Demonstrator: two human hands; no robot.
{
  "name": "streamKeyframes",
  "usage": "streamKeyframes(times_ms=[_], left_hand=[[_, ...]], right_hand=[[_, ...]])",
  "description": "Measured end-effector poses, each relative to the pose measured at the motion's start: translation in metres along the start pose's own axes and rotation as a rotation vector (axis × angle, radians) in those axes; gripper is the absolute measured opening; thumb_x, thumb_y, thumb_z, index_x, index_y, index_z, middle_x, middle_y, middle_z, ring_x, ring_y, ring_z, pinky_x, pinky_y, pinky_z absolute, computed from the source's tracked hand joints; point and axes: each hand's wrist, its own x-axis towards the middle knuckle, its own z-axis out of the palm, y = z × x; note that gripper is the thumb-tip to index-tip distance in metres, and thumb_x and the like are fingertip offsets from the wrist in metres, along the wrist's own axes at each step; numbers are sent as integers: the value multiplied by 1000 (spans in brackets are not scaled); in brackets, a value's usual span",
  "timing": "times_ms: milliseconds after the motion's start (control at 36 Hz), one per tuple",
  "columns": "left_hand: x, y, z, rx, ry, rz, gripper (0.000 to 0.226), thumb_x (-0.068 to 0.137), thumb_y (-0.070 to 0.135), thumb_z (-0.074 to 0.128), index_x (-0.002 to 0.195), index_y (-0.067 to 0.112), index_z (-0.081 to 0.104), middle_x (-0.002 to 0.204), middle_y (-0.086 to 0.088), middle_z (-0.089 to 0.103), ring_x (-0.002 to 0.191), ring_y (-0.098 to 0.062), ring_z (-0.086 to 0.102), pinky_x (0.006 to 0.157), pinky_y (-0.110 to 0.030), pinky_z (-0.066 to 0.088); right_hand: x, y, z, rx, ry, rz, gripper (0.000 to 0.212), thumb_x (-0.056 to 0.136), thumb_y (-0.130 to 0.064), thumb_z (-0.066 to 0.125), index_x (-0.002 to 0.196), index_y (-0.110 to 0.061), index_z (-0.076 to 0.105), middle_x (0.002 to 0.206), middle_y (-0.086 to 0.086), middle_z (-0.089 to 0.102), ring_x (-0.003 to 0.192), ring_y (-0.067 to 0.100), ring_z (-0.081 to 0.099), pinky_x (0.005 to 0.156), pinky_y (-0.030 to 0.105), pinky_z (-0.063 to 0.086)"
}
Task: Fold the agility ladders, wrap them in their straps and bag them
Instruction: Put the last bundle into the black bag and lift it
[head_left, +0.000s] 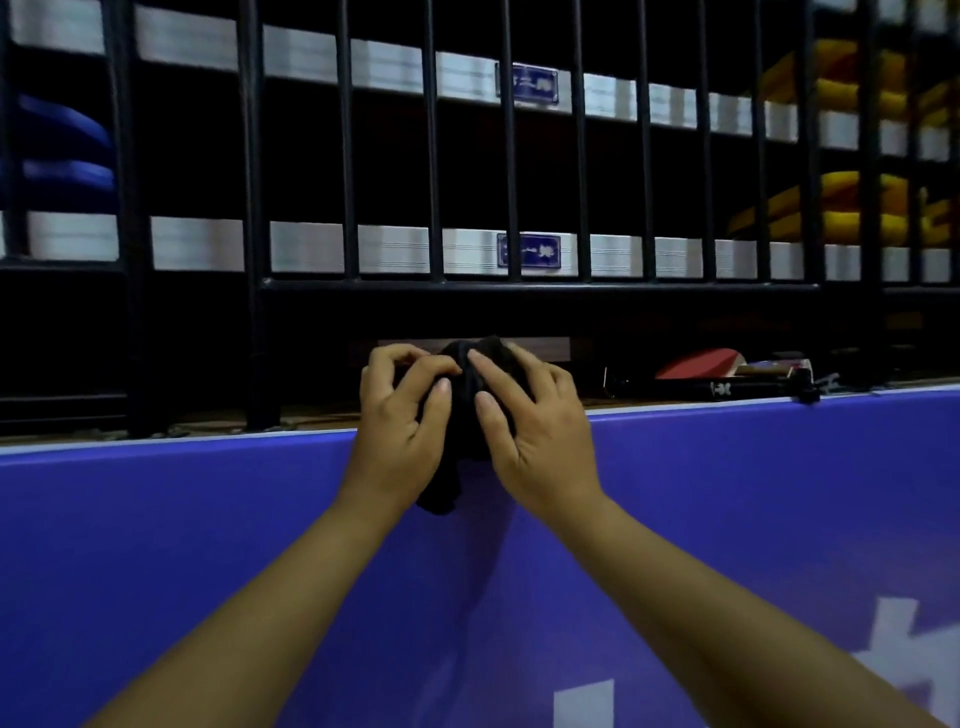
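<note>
black cloth bag (462, 415), blue barrier (208, 519), red paddle (696, 364)

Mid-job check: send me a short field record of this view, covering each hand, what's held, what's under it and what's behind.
left hand: grips black fabric bundle, fingers curled
right hand: grips the same bundle from the other side
bundle identity: bag or strap, cannot tell
below: purple panel; bundle's lower end hangs in front of it
behind: black railing; red paddle lying to the right
ladders: none visible
</note>
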Motion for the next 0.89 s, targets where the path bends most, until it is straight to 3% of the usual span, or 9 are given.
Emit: streamKeyframes(times_ms=[56,167,278,417,528,639,750,889], left_hand=[[3,-7,3,3,-36,35,27,98,33,43,111,24,65,114,9,42,110,-19,50,99,-17,38],[8,-25,9,-19,-120,54,26,99,35,40,115,29,60,117,7,37,110,-16,49,98,-18,40],[18,-39,18,17,-222,78,27,98,44,38,122,34,46,119,0,35,110,-15,47,101,-24,41],[34,-60,26,166,-453,69,43,92,61,40,132,45,36,120,7,28,120,-21,42,105,-34,37],[51,-69,36,225,-548,39,46,100,38,53,144,29,44,126,-5,34,122,-18,37,110,-36,34],[66,-82,48,321,-647,28,50,101,40,49,148,27,39,127,-8,36,127,-27,40,112,-39,34],[81,-101,66,429,-787,-25,54,102,43,44,152,28,28,127,-10,38,132,-31,41,114,-42,33],[100,-117,98,540,-932,-137,58,104,32,47,155,21,23,138,-20,36,128,-38,46,104,-36,37]], right_hand=[[2,6,8,-32,40,-9,53,105,-55,29,137,-29,62,139,6,58,113,33,54,86,52,52],[7,18,22,-60,49,-3,54,105,-52,29,132,-22,65,128,9,62,109,36,56,85,54,52],[16,33,33,-60,-81,45,55,104,-54,27,135,-22,59,128,9,58,111,36,52,90,54,49],[28,58,42,-86,-269,91,64,98,-56,19,144,-22,48,132,10,52,116,35,45,100,50,43],[41,72,47,-138,-399,100,51,105,-47,31,148,-22,41,133,13,49,120,39,43,100,53,42],[57,86,52,-126,-542,121,44,109,-39,32,149,-23,34,137,15,46,124,39,41,105,50,37],[78,98,56,-152,-722,137,44,110,-32,33,150,-13,33,141,22,45,132,41,39,108,40,28],[101,125,76,-181,-897,224,45,109,-38,35,149,-18,32,146,23,43,132,42,44,107,46,36]])
